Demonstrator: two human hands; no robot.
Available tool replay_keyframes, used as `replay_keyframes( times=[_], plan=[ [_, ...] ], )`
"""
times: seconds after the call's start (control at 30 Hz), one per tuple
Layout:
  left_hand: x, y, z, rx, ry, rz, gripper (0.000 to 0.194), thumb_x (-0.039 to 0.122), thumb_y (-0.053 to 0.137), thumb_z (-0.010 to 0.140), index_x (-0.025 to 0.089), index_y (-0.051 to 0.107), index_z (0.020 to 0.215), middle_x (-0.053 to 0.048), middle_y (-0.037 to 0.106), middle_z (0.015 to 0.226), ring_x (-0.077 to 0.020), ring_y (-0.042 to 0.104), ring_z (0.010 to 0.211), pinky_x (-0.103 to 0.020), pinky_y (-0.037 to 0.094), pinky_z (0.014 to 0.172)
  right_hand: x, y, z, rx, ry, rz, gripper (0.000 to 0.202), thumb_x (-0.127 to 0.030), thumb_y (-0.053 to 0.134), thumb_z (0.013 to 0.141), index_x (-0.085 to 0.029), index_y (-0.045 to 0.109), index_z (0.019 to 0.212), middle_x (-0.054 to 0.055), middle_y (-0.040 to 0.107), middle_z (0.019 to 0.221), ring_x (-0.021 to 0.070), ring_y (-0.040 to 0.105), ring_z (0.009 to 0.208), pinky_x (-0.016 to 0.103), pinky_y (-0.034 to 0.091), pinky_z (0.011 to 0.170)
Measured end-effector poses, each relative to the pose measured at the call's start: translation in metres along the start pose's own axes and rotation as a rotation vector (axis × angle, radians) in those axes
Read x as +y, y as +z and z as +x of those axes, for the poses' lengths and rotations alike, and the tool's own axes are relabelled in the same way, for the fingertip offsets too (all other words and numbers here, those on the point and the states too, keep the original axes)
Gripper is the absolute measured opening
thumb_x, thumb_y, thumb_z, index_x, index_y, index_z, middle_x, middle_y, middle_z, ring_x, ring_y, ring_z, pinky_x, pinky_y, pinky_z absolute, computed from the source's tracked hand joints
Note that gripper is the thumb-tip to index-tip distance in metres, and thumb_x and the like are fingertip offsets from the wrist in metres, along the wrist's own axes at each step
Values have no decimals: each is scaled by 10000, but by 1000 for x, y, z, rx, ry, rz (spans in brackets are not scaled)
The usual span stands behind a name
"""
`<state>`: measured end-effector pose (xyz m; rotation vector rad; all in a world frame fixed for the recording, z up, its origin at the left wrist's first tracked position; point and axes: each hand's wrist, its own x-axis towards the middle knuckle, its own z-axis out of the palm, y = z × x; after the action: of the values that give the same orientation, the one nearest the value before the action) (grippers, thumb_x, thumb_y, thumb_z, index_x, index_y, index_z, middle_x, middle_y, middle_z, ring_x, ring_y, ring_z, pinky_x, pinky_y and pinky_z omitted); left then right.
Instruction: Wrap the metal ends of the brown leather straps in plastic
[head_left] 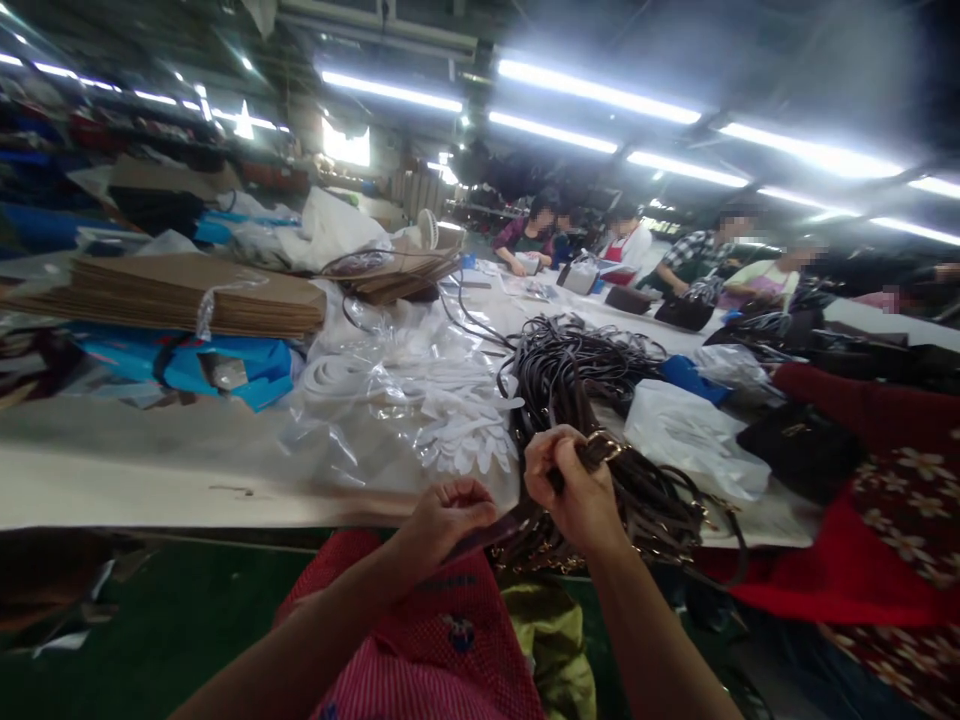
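A dark strap runs between my two hands in front of my body, just off the table's front edge. My left hand is closed, pinching one stretch of it. Closed around the strap near a gold-coloured metal fitting is my right hand. Right behind that hand lies a big tangled heap of dark straps, with gold-coloured hardware along its near right side. White strips lie partly in clear plastic, left of the heap.
A stack of brown cardboard sheets and a blue package sit on the left of the table. A white plastic bag and a dark bag lie to the right. Beside me is red flowered cloth. Several people work farther back.
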<state>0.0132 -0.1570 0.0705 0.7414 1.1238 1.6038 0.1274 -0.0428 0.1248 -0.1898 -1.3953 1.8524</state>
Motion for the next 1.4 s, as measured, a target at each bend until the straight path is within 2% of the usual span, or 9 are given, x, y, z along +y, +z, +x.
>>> replay_keyframes(
  times=[0.33, 0.47, 0.6, 0.77, 0.9, 1.07, 1.17, 1.27, 1.4],
  plan=[
    [35, 28, 15, 10, 77, -22, 264, 350, 811, 619, 160, 635, 672, 25, 572, 628, -99, 467, 566, -224, 371, 559, -18, 13, 14, 46, -108, -88, 291, -485, 699, 833, -204, 635, 792, 14, 669, 747, 136, 622, 581, 271, 530, 584],
    [35, 36, 20, 83, 158, -78, 283, 356, 836, 605, 155, 666, 707, 18, 594, 663, -113, 503, 619, -240, 410, 615, -10, 14, 6, -27, -198, -447, 286, -489, 606, 889, -221, 688, 831, 56, 695, 946, 226, 643, 973, 354, 503, 892],
    [32, 34, 19, 136, 184, -11, 335, 385, 860, 588, 141, 634, 634, 33, 542, 587, -96, 463, 592, -223, 372, 592, -5, 4, -3, -67, -221, -822, 261, -433, 543, 918, -241, 718, 896, 34, 681, 840, 211, 619, 833, 323, 480, 769],
    [39, 10, 0, -15, 158, 10, 425, 511, 810, 663, 177, 617, 844, 23, 584, 706, -108, 511, 628, -234, 409, 616, -12, 8, -1, -128, -103, -759, 265, -439, 559, 901, -226, 711, 947, -42, 508, 520, 123, 430, 449, 247, 344, 452],
    [51, -13, -29, -241, 71, 261, 434, 544, 749, 719, 157, 613, 860, -45, 649, 787, -151, 589, 699, -242, 416, 618, -10, 34, 7, -100, -110, -591, 255, -435, 597, 885, -217, 714, 948, -63, 438, 498, 93, 344, 408, 226, 271, 407],
    [55, -40, -75, -25, 41, 264, 487, 625, 665, 740, 145, 595, 780, 34, 494, 550, -71, 354, 455, -215, 212, 438, 25, 72, 3, -191, 26, -271, 338, -521, 673, 829, -195, 734, 898, -34, 524, 574, 86, 424, 473, 200, 331, 432],
    [49, -65, -114, 81, 12, 260, 488, 625, 684, 729, 153, 563, 686, 54, 422, 516, -61, 279, 449, -233, 146, 435, 54, 82, -7, -201, 445, 152, 445, -600, 756, 716, -177, 736, 852, 5, 624, 692, 71, 467, 507, 165, 349, 415],
    [38, -88, -151, 179, -85, 283, 471, 605, 698, 729, 159, 554, 685, 62, 405, 515, -64, 274, 454, -235, 140, 438, 74, 85, -16, -128, 763, 354, 414, -513, 870, 604, -159, 721, 758, 24, 686, 750, 44, 477, 485, 123, 330, 366],
    [27, -104, -175, 148, -182, 282, 437, 564, 713, 729, 154, 566, 694, 33, 503, 546, -76, 377, 461, -213, 239, 449, 73, 89, -19, -126, 690, 207, 323, -332, 935, 547, -166, 724, 726, 6, 698, 715, 88, 607, 599, 137, 490, 476]
  ],
)
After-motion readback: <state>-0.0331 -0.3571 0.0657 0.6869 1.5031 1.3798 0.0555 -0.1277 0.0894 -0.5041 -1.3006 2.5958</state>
